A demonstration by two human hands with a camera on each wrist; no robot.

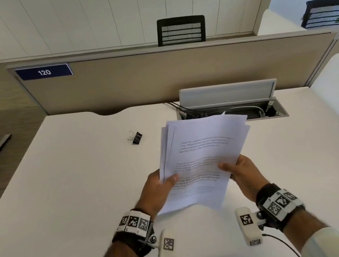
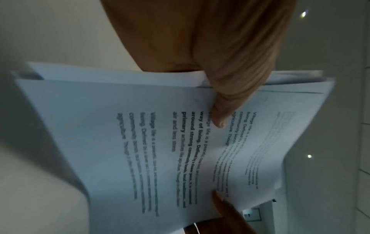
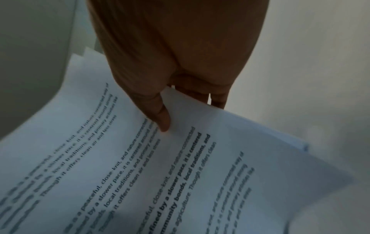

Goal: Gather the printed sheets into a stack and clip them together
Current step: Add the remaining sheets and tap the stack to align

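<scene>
The left thumb lies flat across the printed top page of the sheets, with the other fingers hidden behind the paper, so the left hand pinches the pile at its near left edge. The right hand pinches the opposite edge the same way: its thumb presses on the print, and only two fingertips peek out past the paper's edge in the right wrist view. The sheets are held up off the desk between both hands, loosely fanned, their far corners not lined up; how many there are cannot be told. The text is blurred in the head view and only partly readable from the wrists. A black binder clip lies on the desk beyond and left of the sheets, apart from them. Behind the paper an open cable tray is partly covered by the pages' top edge.
</scene>
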